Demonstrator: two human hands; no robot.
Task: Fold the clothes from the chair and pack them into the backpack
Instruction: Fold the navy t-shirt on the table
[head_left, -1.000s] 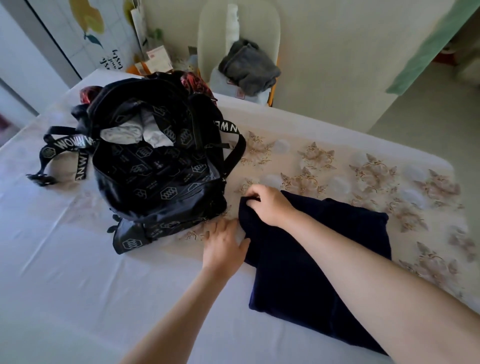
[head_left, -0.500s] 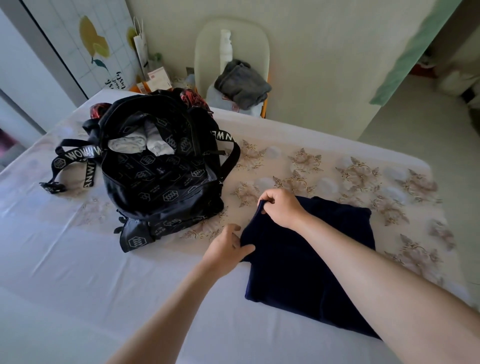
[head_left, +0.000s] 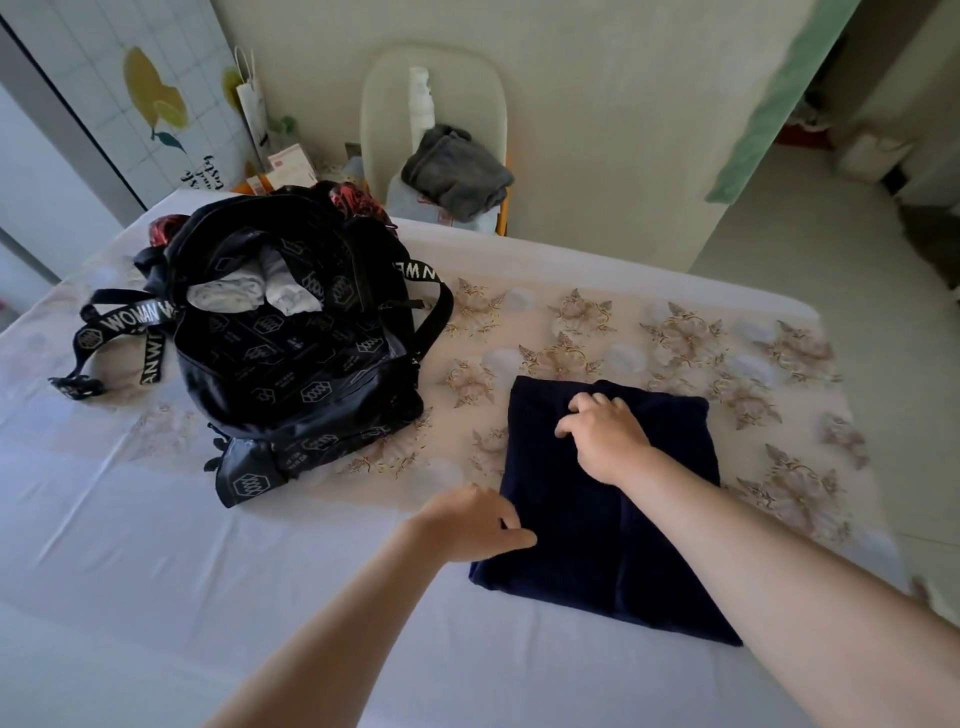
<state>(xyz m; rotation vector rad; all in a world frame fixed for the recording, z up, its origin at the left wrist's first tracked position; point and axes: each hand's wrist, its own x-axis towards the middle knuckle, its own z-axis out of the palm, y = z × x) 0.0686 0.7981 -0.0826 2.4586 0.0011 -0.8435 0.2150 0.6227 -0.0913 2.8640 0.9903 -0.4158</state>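
I see the folded navy-blue cloth garment (head_left: 597, 545) right of centre, my right hand (head_left: 605, 441) on top, curled fingers gripping it. My left hand (head_left: 467, 525) touches its left edge; I cannot tell whether it grips.

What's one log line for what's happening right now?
navy garment: folded flat on table | right hand: grips its far part | left hand: thumb on its left edge | backpack: open, light clothes inside | gray clothes: on chair

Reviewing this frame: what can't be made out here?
Head view:
- Backpack contents: the dark interior hides all but some pale cloth.
- Chair seat: the grey garment covers it.
- Left hand at the edge of the navy garment: the hand's back hides whether it pinches or touches.
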